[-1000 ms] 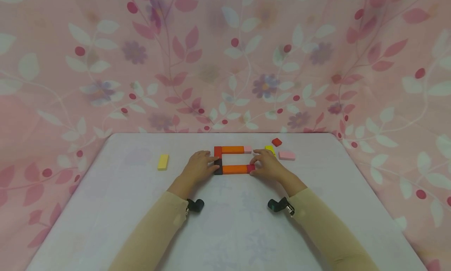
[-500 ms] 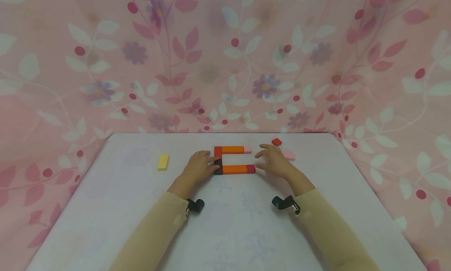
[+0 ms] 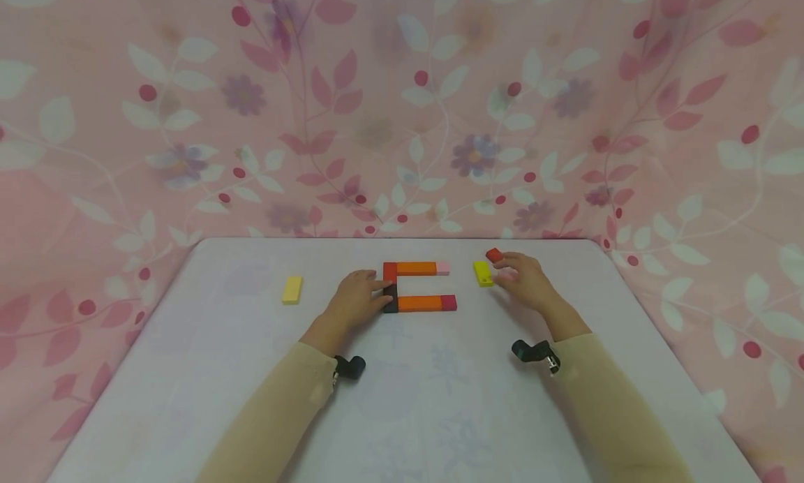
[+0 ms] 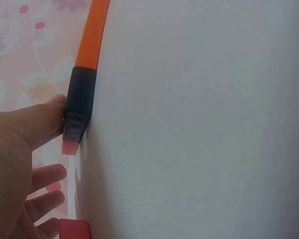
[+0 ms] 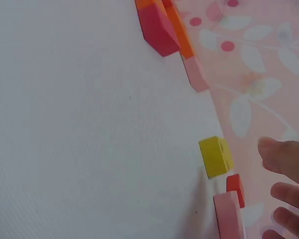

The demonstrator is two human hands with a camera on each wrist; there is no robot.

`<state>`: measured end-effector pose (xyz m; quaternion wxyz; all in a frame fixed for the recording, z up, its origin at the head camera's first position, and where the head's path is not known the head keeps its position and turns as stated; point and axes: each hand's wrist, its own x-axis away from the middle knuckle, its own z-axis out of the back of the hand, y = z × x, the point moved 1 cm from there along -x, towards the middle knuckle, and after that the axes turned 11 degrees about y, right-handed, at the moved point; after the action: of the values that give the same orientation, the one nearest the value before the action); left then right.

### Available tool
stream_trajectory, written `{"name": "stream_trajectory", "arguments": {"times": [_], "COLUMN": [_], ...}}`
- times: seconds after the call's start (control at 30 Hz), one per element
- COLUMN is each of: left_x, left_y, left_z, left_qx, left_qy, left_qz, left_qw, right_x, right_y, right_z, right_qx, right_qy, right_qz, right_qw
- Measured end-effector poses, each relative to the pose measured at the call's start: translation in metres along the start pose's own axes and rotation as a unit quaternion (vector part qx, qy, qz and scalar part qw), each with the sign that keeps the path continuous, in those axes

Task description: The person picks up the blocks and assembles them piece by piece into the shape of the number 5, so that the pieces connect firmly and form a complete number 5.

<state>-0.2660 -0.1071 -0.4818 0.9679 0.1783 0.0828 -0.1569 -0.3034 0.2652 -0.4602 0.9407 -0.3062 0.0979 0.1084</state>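
Observation:
Blocks form a C-shaped outline: a red block (image 3: 389, 271) and a black block (image 3: 390, 301) end to end, an orange block (image 3: 416, 268) with a light pink end behind, another orange block (image 3: 419, 303) with a crimson end (image 3: 449, 302) in front. My left hand (image 3: 354, 301) touches the black block's outer side with thumb and forefinger, other fingers spread. My right hand (image 3: 530, 284) hovers, fingers loosely bent and apart, above a pink block (image 5: 229, 215), mostly hidden in the head view. Near its fingertips are a yellow block (image 3: 482, 273) and a small red block (image 3: 493, 255).
A pale yellow block (image 3: 292, 290) lies left of my left hand. The white-covered table (image 3: 402, 399) ends at a back edge against a pink floral curtain (image 3: 402, 120). Each wrist carries a black camera.
My right hand has let go of the crimson block and moved right, past the yellow block, toward the red and pink blocks. The left hand stays at the black block.

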Motion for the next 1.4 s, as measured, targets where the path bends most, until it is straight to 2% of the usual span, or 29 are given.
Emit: {"name": "stream_trajectory", "arguments": {"times": [0.13,0.37,0.7,0.83,1.03,1.4], "left_x": [0.001,0.000,0.000,0.001,0.001,0.002], "left_y": [0.001,0.001,0.000,0.001,0.001,-0.001], "left_z": [-0.001,-0.003,-0.003,-0.002,-0.002,-0.001], "left_qx": [-0.002,-0.004,-0.001,-0.001,-0.002,0.005], "left_qy": [-0.004,-0.004,-0.006,-0.010,-0.007,0.002], "left_qz": [0.005,0.003,0.005,0.011,0.008,0.000], "left_qw": [1.0000,1.0000,1.0000,0.9999,0.9999,1.0000], "right_x": [-0.001,-0.002,-0.003,-0.001,0.008,0.028], "right_y": [0.014,0.031,0.038,0.039,0.028,-0.003], "right_z": [0.002,0.006,0.007,0.006,0.001,-0.014], "right_qx": [0.006,0.018,0.052,0.060,0.051,0.061], "right_qy": [-0.003,-0.035,-0.062,-0.065,-0.062,-0.086], "right_qz": [-0.004,-0.060,-0.095,-0.087,-0.069,-0.053], "right_qw": [1.0000,0.9974,0.9922,0.9923,0.9944,0.9930]}}
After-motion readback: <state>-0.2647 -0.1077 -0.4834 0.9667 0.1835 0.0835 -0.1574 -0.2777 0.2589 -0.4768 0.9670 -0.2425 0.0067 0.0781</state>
